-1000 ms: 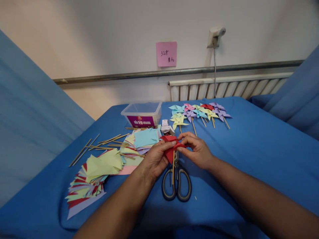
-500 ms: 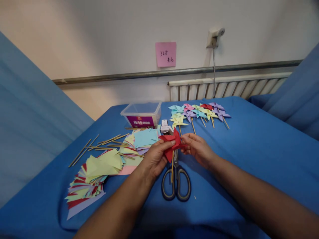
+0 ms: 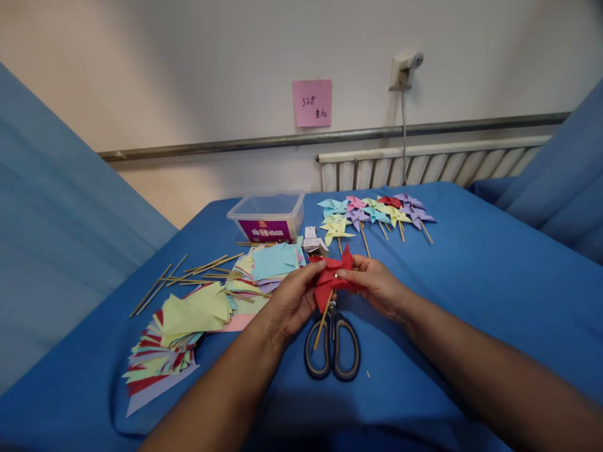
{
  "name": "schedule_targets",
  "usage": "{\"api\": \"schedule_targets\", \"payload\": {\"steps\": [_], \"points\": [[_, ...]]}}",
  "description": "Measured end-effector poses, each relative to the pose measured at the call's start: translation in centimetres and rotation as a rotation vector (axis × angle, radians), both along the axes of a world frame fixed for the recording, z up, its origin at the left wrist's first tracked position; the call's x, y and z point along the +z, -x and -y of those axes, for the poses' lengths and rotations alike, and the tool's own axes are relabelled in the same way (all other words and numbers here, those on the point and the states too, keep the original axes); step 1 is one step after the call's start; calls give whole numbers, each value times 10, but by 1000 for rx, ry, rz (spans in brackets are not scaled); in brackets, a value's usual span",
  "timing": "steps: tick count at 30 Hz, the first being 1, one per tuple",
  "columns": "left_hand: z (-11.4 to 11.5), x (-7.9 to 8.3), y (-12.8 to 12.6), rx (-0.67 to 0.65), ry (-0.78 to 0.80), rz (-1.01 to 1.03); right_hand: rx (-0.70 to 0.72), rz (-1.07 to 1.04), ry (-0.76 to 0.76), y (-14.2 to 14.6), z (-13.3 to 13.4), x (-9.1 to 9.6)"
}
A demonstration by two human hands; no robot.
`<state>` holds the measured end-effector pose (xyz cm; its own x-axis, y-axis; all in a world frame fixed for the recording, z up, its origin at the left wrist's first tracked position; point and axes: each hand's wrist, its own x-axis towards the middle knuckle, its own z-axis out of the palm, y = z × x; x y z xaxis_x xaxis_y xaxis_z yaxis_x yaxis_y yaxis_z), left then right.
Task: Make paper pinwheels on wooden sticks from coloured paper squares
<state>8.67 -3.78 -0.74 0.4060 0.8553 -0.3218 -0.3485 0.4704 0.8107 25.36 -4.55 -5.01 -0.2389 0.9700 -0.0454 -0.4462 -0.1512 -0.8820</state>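
Observation:
Between my hands is a red paper pinwheel [image 3: 326, 290] with a small shiny pin head at its centre. Its thin wooden stick [image 3: 321, 329] slants down and to the left. My left hand [image 3: 298, 296] grips the pinwheel's left side, thumb on the front. On the right side, my right hand [image 3: 377, 284] pinches a blade, its thumb close to the pin; some fingers are hidden behind the paper. Directly below, scissors [image 3: 347, 347] with dark handles lie on the blue cloth, their blades mostly covered by the pinwheel and hands.
Several pinwheels [image 3: 377, 213] lie at the back right. A clear plastic box [image 3: 266, 216] stands at the back, with a small white box [image 3: 315, 242] near it. Loose sticks [image 3: 202, 267] and stacks of coloured paper [image 3: 198, 314] spread across the left of the blue cloth [image 3: 471, 301].
The red pinwheel has turned more toward me, showing its pin, and its stick now slants further left. My right thumb has moved from the right edge onto the front near the centre.

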Motion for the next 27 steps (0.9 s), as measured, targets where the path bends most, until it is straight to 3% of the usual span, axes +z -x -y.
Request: {"api": "schedule_targets", "payload": {"steps": [5,14,27], "points": [[-2,6,5,-72,51,109,-17,-16,-13,-2,-1,3],[-1,3,10,-159,-69,3,52,-48,-26,-6,0,8],[-1,1,10,-209,-96,60,96,-110,-30,-9,0,11]]}}
